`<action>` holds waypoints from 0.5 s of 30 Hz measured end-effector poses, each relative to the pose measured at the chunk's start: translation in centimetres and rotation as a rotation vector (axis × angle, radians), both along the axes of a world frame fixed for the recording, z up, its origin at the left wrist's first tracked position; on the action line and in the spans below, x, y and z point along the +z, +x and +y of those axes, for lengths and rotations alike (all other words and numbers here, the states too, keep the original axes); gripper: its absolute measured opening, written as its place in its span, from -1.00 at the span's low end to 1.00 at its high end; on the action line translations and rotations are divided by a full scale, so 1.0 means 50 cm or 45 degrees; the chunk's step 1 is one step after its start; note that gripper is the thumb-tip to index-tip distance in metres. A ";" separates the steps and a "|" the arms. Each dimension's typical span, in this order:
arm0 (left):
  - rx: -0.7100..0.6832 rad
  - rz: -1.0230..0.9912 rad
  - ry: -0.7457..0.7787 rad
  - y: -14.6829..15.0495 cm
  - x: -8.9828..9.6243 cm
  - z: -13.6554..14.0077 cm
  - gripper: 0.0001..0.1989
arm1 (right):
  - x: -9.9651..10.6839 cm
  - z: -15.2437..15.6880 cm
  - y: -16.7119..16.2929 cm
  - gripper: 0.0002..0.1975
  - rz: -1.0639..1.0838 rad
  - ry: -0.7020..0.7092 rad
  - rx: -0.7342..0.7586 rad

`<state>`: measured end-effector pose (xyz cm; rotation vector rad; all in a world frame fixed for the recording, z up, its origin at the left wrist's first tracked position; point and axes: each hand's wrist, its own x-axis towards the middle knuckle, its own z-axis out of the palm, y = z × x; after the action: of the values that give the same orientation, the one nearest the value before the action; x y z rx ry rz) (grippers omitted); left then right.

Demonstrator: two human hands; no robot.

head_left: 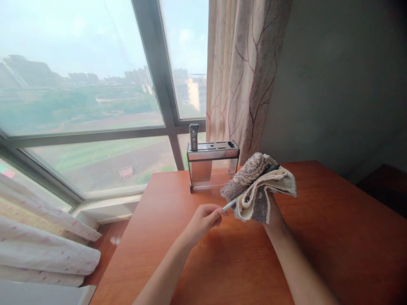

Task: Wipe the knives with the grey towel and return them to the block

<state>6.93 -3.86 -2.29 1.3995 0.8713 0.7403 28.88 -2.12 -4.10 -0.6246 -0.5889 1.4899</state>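
Note:
Over the table, my left hand is closed on the end of a slim silver-coloured rod, which runs into a folded cloth. The cloth is grey-brown and fluffy on one side, cream at its edges. My right hand sits behind and inside the cloth, gripping it; its fingers are hidden and mostly the wrist shows. A dark piece peeks out between the folds at the upper right, but whether it belongs to the rod I cannot tell.
Behind my hands stands a clear-sided knife block with a metal top and slots. One dark-handled knife is upright in its left end. The red-brown wooden table reaches toward a window and a patterned curtain.

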 end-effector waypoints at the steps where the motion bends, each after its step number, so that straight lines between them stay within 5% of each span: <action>1: 0.024 0.027 0.049 0.001 -0.005 0.002 -0.53 | 0.000 0.000 -0.004 -0.57 -0.041 0.004 -0.029; 10: 0.393 0.425 0.592 -0.003 -0.026 0.010 -0.67 | 0.030 -0.001 -0.060 -0.45 -0.398 0.067 -0.483; 15: 0.325 0.395 0.562 -0.009 -0.024 0.011 -0.63 | 0.028 0.005 -0.059 -0.47 -0.460 0.126 -0.458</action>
<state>6.49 -3.33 -3.51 1.8489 1.1937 0.9658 25.94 -1.89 -2.70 -0.8805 -0.7766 1.0111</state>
